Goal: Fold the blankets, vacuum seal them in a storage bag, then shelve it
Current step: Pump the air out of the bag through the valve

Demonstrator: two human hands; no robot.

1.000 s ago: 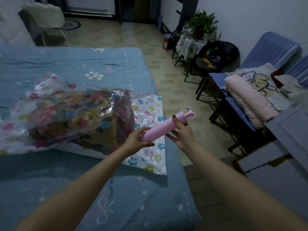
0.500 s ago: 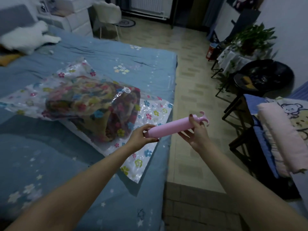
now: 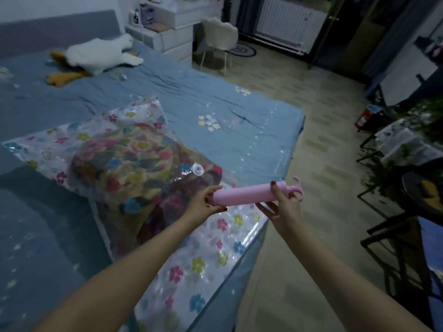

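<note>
A clear flower-printed storage bag lies on the blue bed, with a folded multicoloured blanket inside it. A round white valve sits on top of the bag. Above the bag's near corner I hold a pink hand pump almost level. My left hand grips its nozzle end. My right hand grips the barrel near the T-shaped handle. The pump's left end is a short way right of the valve, not touching it.
A white plush toy lies near the bed's head. White drawers and a white chair stand beyond. To the right are tiled floor, a covered side table with plants, a red stool and dark chair frames.
My view has swung left across the bed, bringing the headboard end and plush toy into sight. Both hands keep the same hold on the pump, now over the bag's corner nearer the valve.
</note>
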